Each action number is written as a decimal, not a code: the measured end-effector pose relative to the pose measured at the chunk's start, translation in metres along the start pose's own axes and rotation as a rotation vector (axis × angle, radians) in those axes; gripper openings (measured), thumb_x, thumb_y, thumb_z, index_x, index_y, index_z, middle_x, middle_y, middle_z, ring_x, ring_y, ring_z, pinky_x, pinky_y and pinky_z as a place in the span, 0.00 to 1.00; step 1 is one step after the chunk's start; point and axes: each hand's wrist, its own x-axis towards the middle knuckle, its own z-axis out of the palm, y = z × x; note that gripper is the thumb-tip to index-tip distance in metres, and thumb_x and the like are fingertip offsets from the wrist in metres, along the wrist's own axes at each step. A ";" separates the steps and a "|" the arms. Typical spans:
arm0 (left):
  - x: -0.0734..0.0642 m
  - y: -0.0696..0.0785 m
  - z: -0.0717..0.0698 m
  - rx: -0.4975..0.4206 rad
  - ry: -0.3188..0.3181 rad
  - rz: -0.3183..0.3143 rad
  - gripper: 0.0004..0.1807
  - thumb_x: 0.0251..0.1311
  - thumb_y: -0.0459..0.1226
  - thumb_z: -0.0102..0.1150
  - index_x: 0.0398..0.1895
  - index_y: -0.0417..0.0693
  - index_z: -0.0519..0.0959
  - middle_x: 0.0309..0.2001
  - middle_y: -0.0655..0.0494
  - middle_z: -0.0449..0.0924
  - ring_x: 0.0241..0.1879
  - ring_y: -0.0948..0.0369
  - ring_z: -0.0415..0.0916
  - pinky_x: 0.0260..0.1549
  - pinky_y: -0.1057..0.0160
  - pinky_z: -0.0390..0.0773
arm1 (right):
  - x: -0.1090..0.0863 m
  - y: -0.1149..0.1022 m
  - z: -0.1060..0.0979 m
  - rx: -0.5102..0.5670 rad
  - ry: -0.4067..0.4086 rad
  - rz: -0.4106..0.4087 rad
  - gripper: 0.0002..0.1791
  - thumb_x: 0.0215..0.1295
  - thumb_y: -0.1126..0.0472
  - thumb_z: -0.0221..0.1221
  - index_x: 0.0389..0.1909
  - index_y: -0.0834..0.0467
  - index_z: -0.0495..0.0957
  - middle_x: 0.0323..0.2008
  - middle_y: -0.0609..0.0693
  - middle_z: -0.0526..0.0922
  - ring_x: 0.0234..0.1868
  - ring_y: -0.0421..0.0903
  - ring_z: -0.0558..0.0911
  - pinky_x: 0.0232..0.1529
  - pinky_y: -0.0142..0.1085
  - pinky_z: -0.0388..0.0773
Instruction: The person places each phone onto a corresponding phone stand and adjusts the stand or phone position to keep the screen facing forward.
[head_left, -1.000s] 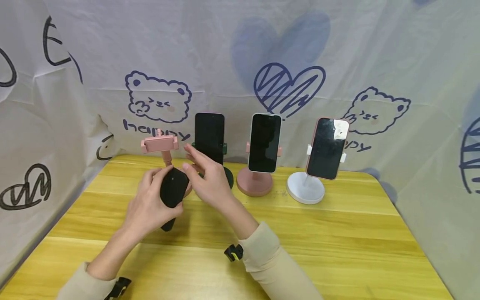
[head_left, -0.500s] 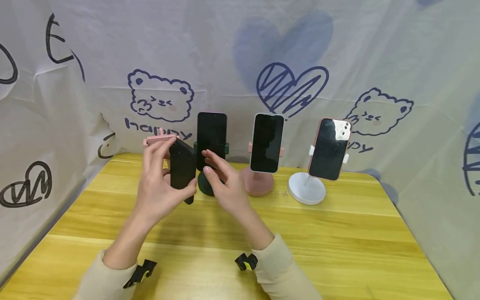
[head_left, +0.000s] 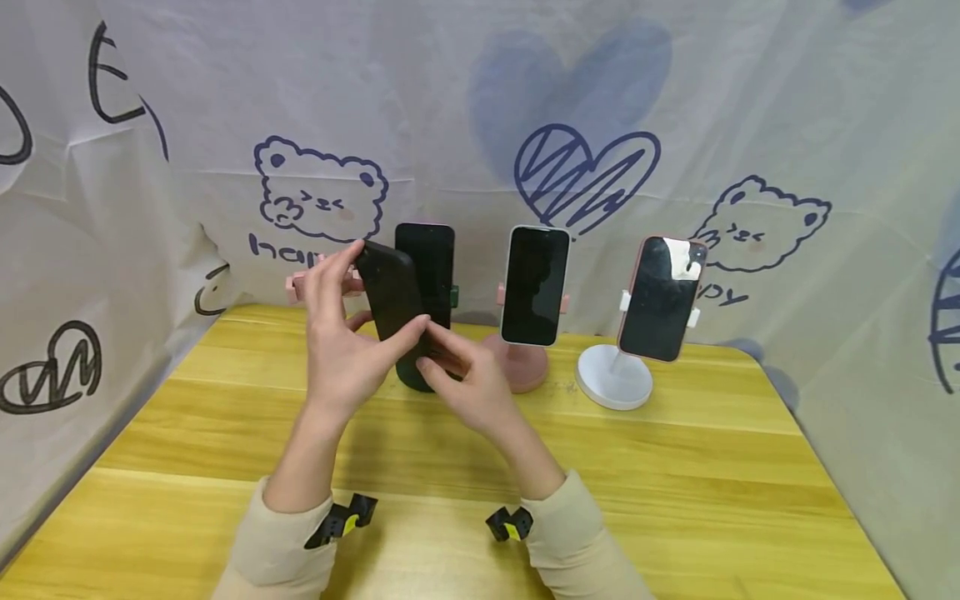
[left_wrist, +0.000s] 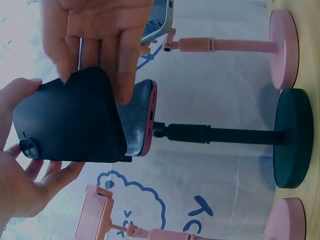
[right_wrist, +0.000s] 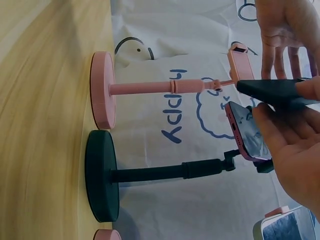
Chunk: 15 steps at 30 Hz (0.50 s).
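My left hand [head_left: 345, 358] grips a black phone [head_left: 390, 287] by its edges, thumb on one side and fingers on the other. The phone is held up tilted above the table, in front of the green stand. In the left wrist view its back, with a round camera [left_wrist: 28, 147], shows. My right hand [head_left: 480, 387] holds the phone's lower right edge between thumb and fingers. Behind my left hand stands a pink phone stand [right_wrist: 145, 88] with no phone in its clamp [left_wrist: 93, 212]. Beside it, the dark green stand [left_wrist: 295, 140] carries a phone [head_left: 426, 258], partly hidden.
Right of the green stand, another pink stand [head_left: 525, 375] bears a white-edged phone [head_left: 535, 287]. Further right, a white stand [head_left: 615, 379] holds a pink-edged phone [head_left: 660, 300]. A printed cloth [head_left: 450, 100] hangs behind the wooden table [head_left: 675, 483].
The left hand has raised the black phone and carried it rightward, away from the bare pink stand. The right hand has shifted right and come to hold the phone's edge.
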 end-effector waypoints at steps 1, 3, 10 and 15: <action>0.000 0.001 0.001 0.000 0.008 -0.001 0.53 0.46 0.31 0.84 0.78 0.53 0.66 0.73 0.48 0.61 0.65 0.55 0.65 0.47 0.39 0.86 | 0.000 0.000 0.000 -0.012 0.011 -0.008 0.27 0.71 0.73 0.61 0.69 0.71 0.72 0.65 0.66 0.79 0.61 0.59 0.83 0.59 0.39 0.82; -0.001 0.001 0.004 -0.002 0.020 0.006 0.53 0.46 0.32 0.84 0.77 0.52 0.66 0.74 0.49 0.61 0.66 0.54 0.65 0.45 0.40 0.86 | -0.001 0.001 0.001 -0.044 0.041 -0.045 0.26 0.69 0.74 0.63 0.67 0.71 0.74 0.61 0.66 0.82 0.57 0.59 0.85 0.56 0.39 0.84; -0.002 0.002 0.009 0.028 0.028 0.061 0.54 0.45 0.32 0.85 0.77 0.48 0.66 0.73 0.44 0.61 0.60 0.53 0.69 0.43 0.44 0.88 | 0.001 0.003 0.000 -0.171 0.166 -0.219 0.20 0.65 0.76 0.65 0.58 0.73 0.81 0.47 0.65 0.88 0.39 0.55 0.90 0.42 0.36 0.88; 0.000 0.005 0.002 0.038 0.005 0.100 0.47 0.50 0.30 0.81 0.75 0.47 0.70 0.69 0.41 0.63 0.56 0.54 0.74 0.49 0.53 0.87 | 0.004 0.005 -0.007 -0.254 0.247 -0.307 0.18 0.63 0.76 0.66 0.54 0.71 0.84 0.42 0.63 0.90 0.26 0.48 0.86 0.31 0.27 0.83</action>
